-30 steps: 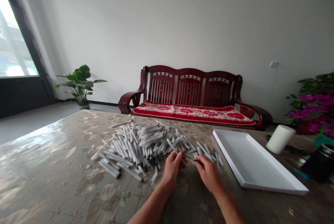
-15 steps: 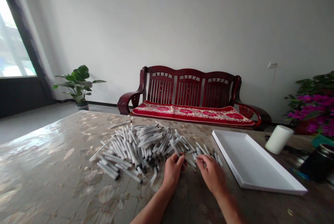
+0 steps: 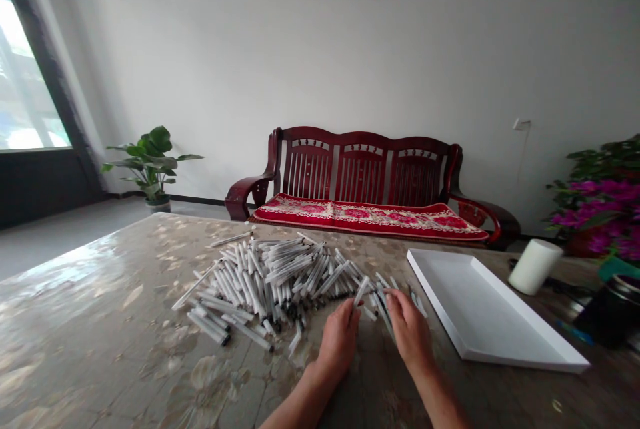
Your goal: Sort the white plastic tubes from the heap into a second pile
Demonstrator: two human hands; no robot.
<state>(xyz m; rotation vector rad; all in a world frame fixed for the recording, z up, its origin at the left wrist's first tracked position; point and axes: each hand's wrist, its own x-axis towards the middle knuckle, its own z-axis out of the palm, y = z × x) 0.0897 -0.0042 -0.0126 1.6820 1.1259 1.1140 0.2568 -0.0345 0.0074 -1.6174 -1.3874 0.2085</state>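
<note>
A big heap of white pens with black tips lies on the glossy floral table. At the heap's near right edge, my left hand pinches one white pen that tilts up and to the right. Right beside it my right hand is closed on another pen, a white one with a dark end. The two hands are almost touching. Both forearms reach in from the bottom edge.
A shallow white tray sits on the table to the right of my hands. Beyond it stand a white cylinder, a dark jar and pink flowers. A red wooden bench and a potted plant are behind the table.
Both hands slid slightly right along the heap's edge. My left hand lifted a white pen up out of the pile, and my right hand closed on another one.
</note>
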